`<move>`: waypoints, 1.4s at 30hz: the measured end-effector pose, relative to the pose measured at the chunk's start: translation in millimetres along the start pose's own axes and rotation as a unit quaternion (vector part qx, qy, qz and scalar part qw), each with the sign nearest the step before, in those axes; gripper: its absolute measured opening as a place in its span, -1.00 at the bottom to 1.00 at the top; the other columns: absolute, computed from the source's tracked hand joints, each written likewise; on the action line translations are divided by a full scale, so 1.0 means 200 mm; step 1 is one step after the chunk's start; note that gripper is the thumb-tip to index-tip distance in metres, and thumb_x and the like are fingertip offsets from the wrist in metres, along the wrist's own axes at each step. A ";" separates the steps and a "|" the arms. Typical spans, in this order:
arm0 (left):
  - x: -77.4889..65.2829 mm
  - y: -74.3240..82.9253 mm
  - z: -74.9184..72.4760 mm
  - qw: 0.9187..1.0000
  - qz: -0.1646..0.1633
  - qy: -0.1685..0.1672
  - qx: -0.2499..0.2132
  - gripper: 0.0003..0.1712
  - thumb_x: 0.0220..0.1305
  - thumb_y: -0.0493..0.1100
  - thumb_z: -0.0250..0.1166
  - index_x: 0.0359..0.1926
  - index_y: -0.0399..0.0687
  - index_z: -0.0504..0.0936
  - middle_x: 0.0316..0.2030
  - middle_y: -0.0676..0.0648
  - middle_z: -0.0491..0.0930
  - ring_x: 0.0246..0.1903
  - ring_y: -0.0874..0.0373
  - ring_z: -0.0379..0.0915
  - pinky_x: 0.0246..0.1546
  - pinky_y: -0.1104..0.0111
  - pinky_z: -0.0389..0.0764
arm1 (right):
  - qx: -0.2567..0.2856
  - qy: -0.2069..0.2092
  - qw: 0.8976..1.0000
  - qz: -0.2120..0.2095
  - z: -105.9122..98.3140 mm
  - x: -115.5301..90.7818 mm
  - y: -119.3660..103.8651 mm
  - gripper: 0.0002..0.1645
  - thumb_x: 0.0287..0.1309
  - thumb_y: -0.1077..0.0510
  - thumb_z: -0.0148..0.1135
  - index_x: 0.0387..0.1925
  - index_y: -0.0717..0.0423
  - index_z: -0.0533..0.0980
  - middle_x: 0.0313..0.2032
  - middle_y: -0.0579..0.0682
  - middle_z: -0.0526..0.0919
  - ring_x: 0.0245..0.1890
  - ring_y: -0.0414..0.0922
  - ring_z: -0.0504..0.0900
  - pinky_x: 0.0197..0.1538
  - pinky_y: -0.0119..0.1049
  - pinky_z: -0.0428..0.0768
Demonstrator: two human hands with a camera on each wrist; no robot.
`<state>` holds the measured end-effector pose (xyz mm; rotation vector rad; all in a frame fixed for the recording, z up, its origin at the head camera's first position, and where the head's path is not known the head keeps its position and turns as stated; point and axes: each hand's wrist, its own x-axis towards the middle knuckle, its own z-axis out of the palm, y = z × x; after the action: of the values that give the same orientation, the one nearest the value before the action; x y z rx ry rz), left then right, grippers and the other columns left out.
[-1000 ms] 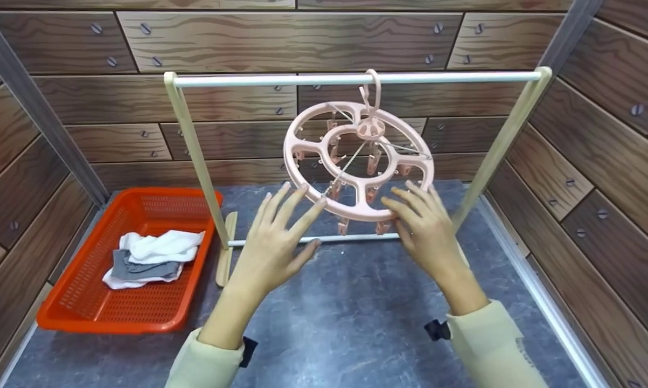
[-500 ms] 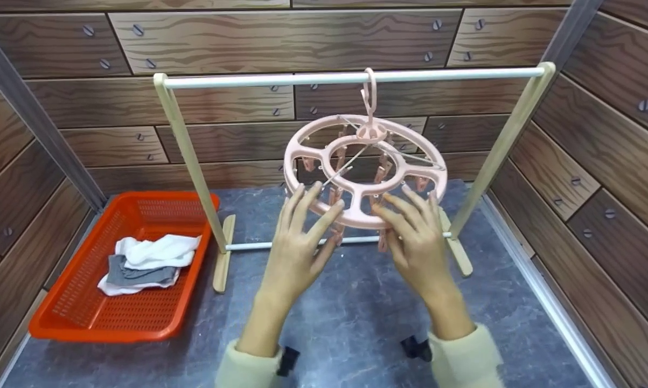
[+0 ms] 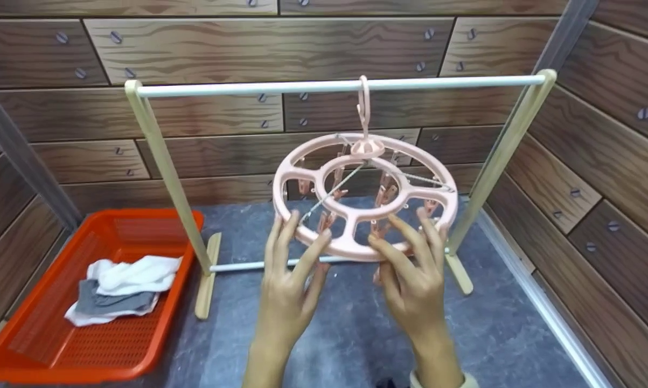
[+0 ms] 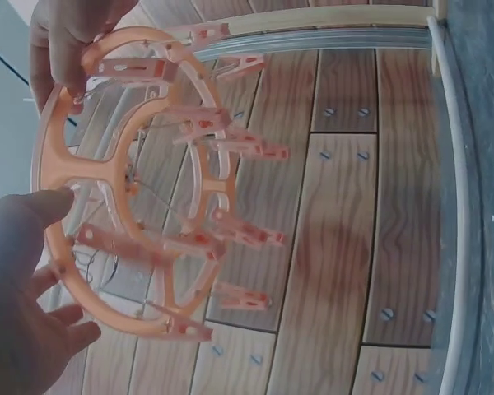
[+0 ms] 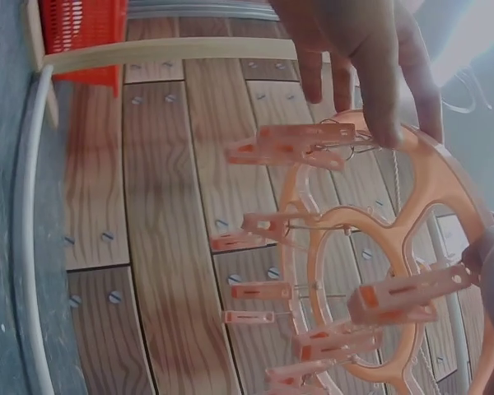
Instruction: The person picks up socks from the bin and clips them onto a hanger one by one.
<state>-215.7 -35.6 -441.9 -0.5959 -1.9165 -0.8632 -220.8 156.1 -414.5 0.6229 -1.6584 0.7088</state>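
A pink round clip hanger (image 3: 350, 250) hangs by its hook from the white rail (image 3: 237, 90) of a drying rack. Several pink clips (image 4: 193, 122) dangle beneath its rings. My left hand (image 3: 286, 293) holds the near left rim, fingers over the top and thumb below. At the near right rim, my right hand (image 3: 415, 280) grips in the same way. Both wrist views show the hanger from below, with thumbs against the rim. The ring tilts slightly toward me.
On the left stands a red basket (image 3: 103, 347) with folded white cloth (image 3: 138, 275) and grey cloth (image 3: 113, 299) inside. The rack's wooden legs (image 3: 167, 172) flank the hanger. Wood-patterned walls (image 3: 270, 48) enclose the grey tabletop (image 3: 350, 345).
Both hands have come closer to the rim and taken hold of it. The hanger has swung toward me and its ring looks flatter. The head view has shifted a little.
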 end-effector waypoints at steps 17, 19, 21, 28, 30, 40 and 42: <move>0.03 0.05 -0.01 1.000 0.005 0.007 0.003 -0.48 0.35 -0.09 0.27 0.32 0.18 0.52 0.48 -0.33 0.12 0.45 -0.47 -0.08 0.37 -0.24 0.18 | 0.016 0.049 0.998 0.039 0.06 0.02 -0.10 -0.67 0.33 -0.02 0.20 -0.32 0.09 0.74 -0.01 0.27 0.66 0.39 0.22 0.32 0.45 0.37 -0.10; 0.04 0.04 0.00 1.000 0.012 0.020 0.008 -0.49 0.32 -0.14 0.29 0.29 0.18 0.55 0.46 -0.33 0.17 0.44 -0.49 -0.07 0.37 -0.25 0.18 | 0.020 0.049 0.998 0.039 0.07 0.03 -0.11 -0.68 0.32 -0.01 0.20 -0.32 0.11 0.74 -0.04 0.28 0.67 0.38 0.23 0.33 0.44 0.40 -0.11; 0.04 0.04 0.00 0.999 0.015 0.034 0.010 -0.49 0.28 -0.17 0.31 0.26 0.18 0.58 0.44 -0.33 0.21 0.42 -0.51 -0.03 0.35 -0.25 0.20 | 0.021 0.050 0.998 0.039 0.07 0.03 -0.12 -0.68 0.33 0.00 0.20 -0.34 0.12 0.74 -0.06 0.28 0.68 0.36 0.24 0.35 0.43 0.41 -0.11; 0.05 0.02 0.03 0.999 0.001 0.046 0.005 -0.55 0.26 -0.20 0.34 0.16 0.23 0.64 0.43 -0.32 0.24 0.41 -0.46 0.02 0.30 -0.24 0.31 | 0.015 0.052 0.998 0.046 0.09 0.02 -0.12 -0.66 0.34 -0.01 0.20 -0.39 0.11 0.74 -0.09 0.29 0.69 0.36 0.21 0.36 0.44 0.39 -0.10; 0.05 0.01 0.04 0.999 -0.002 0.044 0.006 -0.52 0.24 -0.22 0.34 0.17 0.22 0.63 0.43 -0.30 0.24 0.42 -0.45 0.03 0.30 -0.23 0.31 | 0.016 0.046 0.998 0.044 0.08 0.01 -0.12 -0.66 0.33 -0.01 0.20 -0.38 0.11 0.74 -0.08 0.29 0.69 0.36 0.21 0.36 0.42 0.42 -0.10; 0.08 -0.01 0.04 0.998 0.004 0.067 -0.002 -0.73 0.35 -0.10 0.26 0.03 0.21 0.70 0.37 -0.30 0.33 0.38 -0.45 0.11 0.31 -0.21 0.31 | 0.028 0.069 0.997 0.026 0.08 0.01 -0.13 -0.65 0.32 0.01 0.25 -0.36 0.21 0.72 -0.07 0.31 0.67 0.35 0.21 0.38 0.44 0.37 0.01; 0.09 -0.02 0.03 0.997 0.003 0.074 -0.005 -0.76 0.37 -0.08 0.24 0.02 0.20 0.70 0.36 -0.30 0.35 0.38 -0.45 0.11 0.32 -0.21 0.30 | 0.037 0.119 0.992 0.027 0.09 0.02 -0.13 -0.67 0.27 0.06 0.31 -0.42 0.27 0.70 -0.10 0.31 0.67 0.25 0.18 0.49 0.44 0.20 0.20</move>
<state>-230.7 -32.0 -429.7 -0.5288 -1.7771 -0.8897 -215.7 124.9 -409.5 0.5266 -1.4380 0.8532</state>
